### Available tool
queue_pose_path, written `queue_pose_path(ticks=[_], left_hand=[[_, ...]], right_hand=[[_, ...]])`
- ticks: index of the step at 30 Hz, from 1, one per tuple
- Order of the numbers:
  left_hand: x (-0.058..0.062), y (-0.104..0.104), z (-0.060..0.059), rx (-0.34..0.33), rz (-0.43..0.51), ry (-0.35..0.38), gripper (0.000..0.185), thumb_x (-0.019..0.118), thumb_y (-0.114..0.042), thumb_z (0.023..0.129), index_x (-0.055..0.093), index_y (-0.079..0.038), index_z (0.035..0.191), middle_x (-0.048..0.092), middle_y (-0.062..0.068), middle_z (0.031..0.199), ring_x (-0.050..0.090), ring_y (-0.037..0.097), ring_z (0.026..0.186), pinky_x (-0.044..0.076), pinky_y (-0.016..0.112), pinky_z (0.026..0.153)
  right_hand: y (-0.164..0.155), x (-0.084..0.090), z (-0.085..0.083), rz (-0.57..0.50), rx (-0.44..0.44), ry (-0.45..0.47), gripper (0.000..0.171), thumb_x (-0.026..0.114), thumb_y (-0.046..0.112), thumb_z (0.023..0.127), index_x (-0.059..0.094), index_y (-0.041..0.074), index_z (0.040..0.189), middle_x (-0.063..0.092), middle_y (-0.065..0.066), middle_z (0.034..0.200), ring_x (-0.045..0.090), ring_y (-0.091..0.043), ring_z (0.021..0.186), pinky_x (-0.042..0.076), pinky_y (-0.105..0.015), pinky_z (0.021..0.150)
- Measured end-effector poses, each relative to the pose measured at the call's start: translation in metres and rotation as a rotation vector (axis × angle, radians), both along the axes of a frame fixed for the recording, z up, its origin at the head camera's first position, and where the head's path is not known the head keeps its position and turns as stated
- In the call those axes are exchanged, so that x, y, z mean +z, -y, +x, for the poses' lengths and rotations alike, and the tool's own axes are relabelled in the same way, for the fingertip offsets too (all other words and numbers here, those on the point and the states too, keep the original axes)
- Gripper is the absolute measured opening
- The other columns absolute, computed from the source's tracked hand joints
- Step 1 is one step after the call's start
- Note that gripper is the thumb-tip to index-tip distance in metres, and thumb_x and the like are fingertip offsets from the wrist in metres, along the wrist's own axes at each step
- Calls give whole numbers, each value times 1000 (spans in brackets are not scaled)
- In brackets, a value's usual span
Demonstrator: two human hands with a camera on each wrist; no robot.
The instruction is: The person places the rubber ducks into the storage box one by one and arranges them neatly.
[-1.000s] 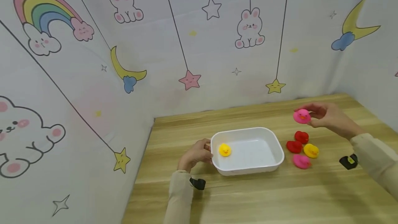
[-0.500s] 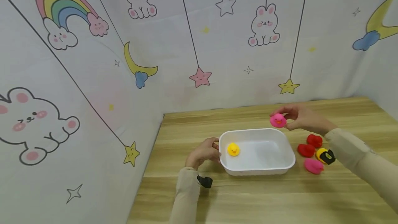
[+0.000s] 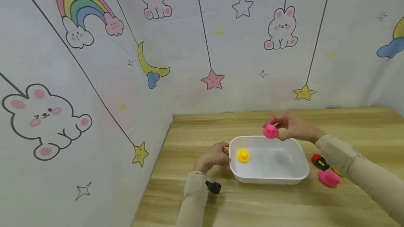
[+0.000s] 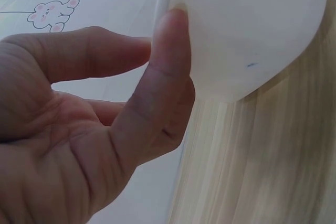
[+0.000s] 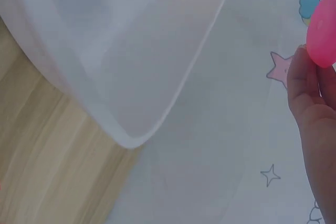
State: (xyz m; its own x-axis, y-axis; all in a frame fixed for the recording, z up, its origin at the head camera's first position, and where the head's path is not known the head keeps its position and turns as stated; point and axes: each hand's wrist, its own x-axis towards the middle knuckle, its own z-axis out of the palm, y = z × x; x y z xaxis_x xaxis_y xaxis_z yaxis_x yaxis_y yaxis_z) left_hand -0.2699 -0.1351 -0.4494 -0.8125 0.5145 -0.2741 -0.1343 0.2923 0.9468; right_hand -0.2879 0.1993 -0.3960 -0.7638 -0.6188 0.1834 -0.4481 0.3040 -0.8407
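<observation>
Held pink duck (image 3: 270, 131): up in the air, over the far rim of the white tub (image 3: 268, 180) in the head view, upright, orange beak toward the head camera. Right wrist view has a gap between duck and tub. Right hand (image 3: 295, 128) pinches the duck between thumb and fingers, coming in from the tub's right. Left hand (image 3: 214, 157) holds the tub's left end, thumb and bent fingers on that wall. Small blue mark (image 4: 252, 65) on the tub's outside.

Yellow duck (image 3: 243, 155) sits upright inside the tub, near its left end. Second pink duck (image 3: 329, 178) on the table (image 3: 252, 202), just right of the tub. Red duck (image 3: 315, 158) also right of the tub, partly hidden by the black wrist device (image 3: 321, 164). Sliver of yellow-orange there too, mostly behind the right sleeve (image 3: 341, 155); too covered to identify. Left sleeve (image 3: 194, 192), left of the tub, has another black device (image 3: 213, 187). Beyond the tub: white backdrop (image 3: 176, 45) with printed bunnies, stars, moons, rainbow.
</observation>
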Motion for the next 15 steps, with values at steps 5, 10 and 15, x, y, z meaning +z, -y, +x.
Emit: queue_pose_path(ticks=[5, 10, 15], left_hand=[[-1, -4, -1, -3, 6, 11, 58, 61, 18, 81, 45, 13, 137, 52, 17, 98, 62, 21, 67, 63, 49, 77], [-3, -1, 2, 24, 11, 21, 55, 62, 19, 80, 49, 11, 133, 54, 16, 96, 61, 22, 67, 64, 48, 74], [-1, 2, 1, 28, 10, 7, 55, 62, 18, 81, 49, 10, 134, 55, 18, 98, 62, 22, 66, 64, 49, 75]], right_hand=[[11, -18, -3, 45, 14, -11, 41, 72, -4, 76, 69, 7, 116, 69, -8, 116, 64, -26, 105, 59, -35, 89], [28, -28, -11, 79, 56, -7, 40, 74, 0, 75, 69, 9, 113, 69, -5, 113, 65, -26, 100, 59, -37, 90], [41, -30, -21, 114, 73, 6, 40, 75, 2, 74, 68, 9, 112, 68, -4, 111, 63, -29, 100, 58, -41, 89]])
